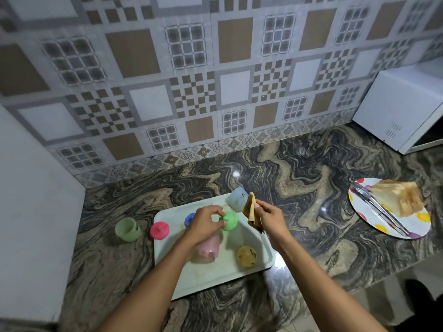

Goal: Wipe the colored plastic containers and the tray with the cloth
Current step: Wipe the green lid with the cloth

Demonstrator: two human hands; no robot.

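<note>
On tray (249,238), yellow container (247,255) holds dark specks; green cup (127,229) empty.

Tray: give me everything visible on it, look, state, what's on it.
The tray is a pale, whitish rectangle with rounded corners and a raised rim, seemingly plastic or enamel, lying flat and skewed on the marbled counter. Faint smudges show on its floor. On it are a pink container, a yellow one, a green lid, a blue piece and a pale blue container at the far corner. A pink lid sits at its left edge. Neither hand clearly touches it.
</note>
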